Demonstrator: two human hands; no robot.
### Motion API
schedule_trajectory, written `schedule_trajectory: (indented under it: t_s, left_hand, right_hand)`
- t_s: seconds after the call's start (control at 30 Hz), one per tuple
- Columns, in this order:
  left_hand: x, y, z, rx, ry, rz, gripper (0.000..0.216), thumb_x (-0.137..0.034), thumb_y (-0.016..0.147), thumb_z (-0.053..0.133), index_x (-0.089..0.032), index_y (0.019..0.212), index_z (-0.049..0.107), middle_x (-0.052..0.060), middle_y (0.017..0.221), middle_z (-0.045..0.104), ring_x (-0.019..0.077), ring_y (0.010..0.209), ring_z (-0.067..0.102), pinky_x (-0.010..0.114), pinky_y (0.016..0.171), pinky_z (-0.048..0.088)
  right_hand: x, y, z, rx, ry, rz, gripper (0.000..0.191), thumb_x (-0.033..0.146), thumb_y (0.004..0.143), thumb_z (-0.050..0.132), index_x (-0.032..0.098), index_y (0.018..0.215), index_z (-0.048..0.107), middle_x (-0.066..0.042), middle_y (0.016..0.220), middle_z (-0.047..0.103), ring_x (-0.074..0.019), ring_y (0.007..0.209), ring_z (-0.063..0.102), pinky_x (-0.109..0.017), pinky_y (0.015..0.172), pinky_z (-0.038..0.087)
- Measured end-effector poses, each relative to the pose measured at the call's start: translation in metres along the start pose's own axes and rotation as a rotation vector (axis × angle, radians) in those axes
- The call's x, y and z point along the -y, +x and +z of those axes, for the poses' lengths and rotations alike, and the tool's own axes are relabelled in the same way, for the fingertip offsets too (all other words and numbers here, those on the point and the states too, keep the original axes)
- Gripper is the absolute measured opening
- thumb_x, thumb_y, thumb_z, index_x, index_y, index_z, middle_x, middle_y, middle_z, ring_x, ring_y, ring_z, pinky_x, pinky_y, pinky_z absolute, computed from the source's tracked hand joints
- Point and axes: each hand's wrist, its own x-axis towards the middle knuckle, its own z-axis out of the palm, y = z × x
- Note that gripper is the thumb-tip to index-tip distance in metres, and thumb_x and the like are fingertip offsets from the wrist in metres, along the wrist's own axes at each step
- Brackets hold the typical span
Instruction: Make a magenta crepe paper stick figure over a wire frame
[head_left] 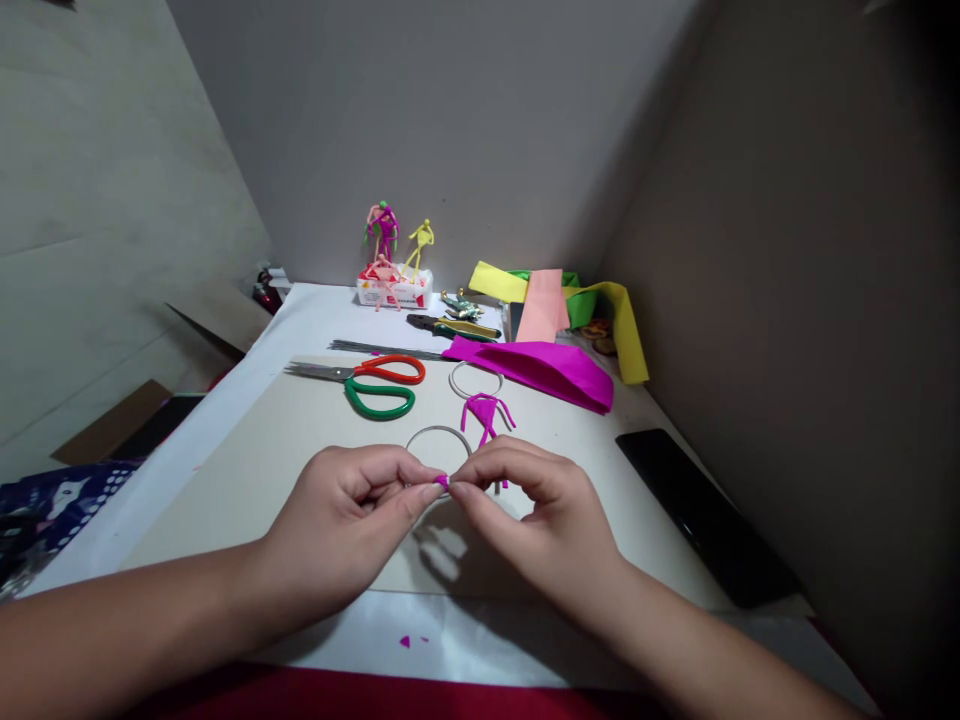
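Note:
My left hand [352,525] and my right hand [536,520] meet at the middle of the table, fingers pinched together on a thin wire ring [439,435] where a small bit of magenta paper [442,482] sits between the fingertips. Both hands are closed on it. Just beyond the ring lies a small magenta wire figure [486,412], and a second wire ring [475,380] lies behind that. The near part of the held ring is hidden by my fingers.
Scissors [375,385] with orange and green handles lie left of centre, pliers [454,327] behind. Folded magenta paper [547,365], yellow, pink and green paper strips [555,295], small wire figures on a box [394,255] at the back. A black phone [701,515] lies right.

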Motion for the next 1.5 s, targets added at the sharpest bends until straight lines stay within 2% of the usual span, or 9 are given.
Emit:
schedule_trajectory:
  t_s: [0.13,0.33,0.57,0.97,1.13,1.23,1.33,1.4,1.5]
  left_hand:
    - [0.000,-0.002,0.000,-0.014,0.032,0.033,0.025,-0.031,0.082,0.057,-0.014,0.069,0.069,0.000,0.049,0.056,0.0096,0.045,0.042,0.019,0.042,0.033]
    - [-0.002,-0.002,0.002,-0.044,0.068,0.138,0.025,-0.025,0.082,0.056,-0.011,0.066,0.068,-0.004,0.043,0.047,0.0075,0.041,0.038,0.017,0.039,0.030]
    - [-0.001,-0.003,0.002,-0.074,0.116,0.226,0.025,-0.021,0.083,0.054,-0.010,0.068,0.070,-0.001,0.043,0.054,0.0087,0.039,0.042,0.019,0.038,0.031]
    - [0.005,-0.004,0.004,-0.137,0.186,0.443,0.015,-0.012,0.084,0.056,-0.013,0.078,0.070,-0.002,0.051,0.061,0.0072,0.042,0.052,0.016,0.044,0.039]
    - [0.001,-0.005,0.004,-0.114,0.243,0.354,0.015,-0.015,0.083,0.059,-0.013,0.077,0.072,-0.003,0.043,0.055,0.0071,0.039,0.046,0.017,0.041,0.036]
    - [-0.004,-0.002,0.002,-0.114,0.170,0.243,0.017,-0.020,0.081,0.060,-0.013,0.072,0.073,0.000,0.047,0.059,0.0090,0.041,0.047,0.019,0.042,0.035]
    - [-0.005,0.002,-0.004,-0.066,-0.042,0.046,0.016,-0.025,0.080,0.063,-0.015,0.071,0.072,-0.001,0.050,0.059,0.0081,0.043,0.044,0.018,0.040,0.032]
    - [-0.003,0.006,-0.008,0.006,-0.236,-0.096,0.017,-0.029,0.082,0.064,-0.016,0.074,0.070,-0.005,0.047,0.052,0.0051,0.040,0.037,0.016,0.038,0.027]
    - [0.001,0.010,-0.011,0.117,-0.530,-0.254,0.020,-0.033,0.082,0.066,-0.016,0.071,0.065,-0.010,0.038,0.039,0.0018,0.034,0.024,0.014,0.034,0.017]
  right_hand:
    - [0.001,0.003,-0.001,0.041,0.082,0.134,0.011,0.008,0.075,0.063,0.014,0.067,0.066,-0.002,0.065,0.065,-0.0099,0.061,0.059,-0.019,0.059,0.048]
    - [0.002,0.003,-0.003,0.054,0.117,0.161,0.008,0.013,0.074,0.065,0.013,0.066,0.066,-0.002,0.065,0.065,-0.0103,0.061,0.059,-0.020,0.059,0.050]
    - [0.001,0.003,-0.002,0.066,0.171,0.229,0.009,0.012,0.075,0.062,0.014,0.068,0.067,-0.001,0.065,0.065,-0.0094,0.061,0.059,-0.018,0.057,0.049]
    - [0.001,0.000,-0.002,0.014,-0.035,-0.109,0.012,0.005,0.078,0.058,0.011,0.073,0.066,-0.005,0.067,0.063,-0.0128,0.064,0.059,-0.025,0.062,0.048]
    - [-0.002,0.001,-0.002,-0.009,-0.088,-0.142,0.014,0.004,0.076,0.056,0.015,0.073,0.064,-0.004,0.069,0.062,-0.0135,0.065,0.057,-0.026,0.061,0.046]
    - [-0.003,0.002,-0.001,-0.040,-0.070,-0.062,0.015,0.005,0.074,0.056,0.018,0.068,0.062,-0.001,0.066,0.061,-0.0132,0.063,0.056,-0.025,0.061,0.046]
    - [-0.005,0.002,0.002,-0.025,-0.019,0.096,0.015,0.005,0.071,0.055,0.018,0.065,0.059,0.000,0.063,0.059,-0.0121,0.061,0.054,-0.023,0.058,0.045]
    - [-0.006,0.001,0.005,0.058,0.014,0.180,0.015,0.006,0.071,0.054,0.018,0.063,0.057,0.001,0.062,0.058,-0.0114,0.059,0.053,-0.022,0.057,0.044]
    - [-0.007,-0.002,0.006,0.170,-0.021,0.147,0.019,0.011,0.078,0.054,0.017,0.061,0.054,0.001,0.060,0.056,-0.0110,0.057,0.051,-0.023,0.056,0.042]
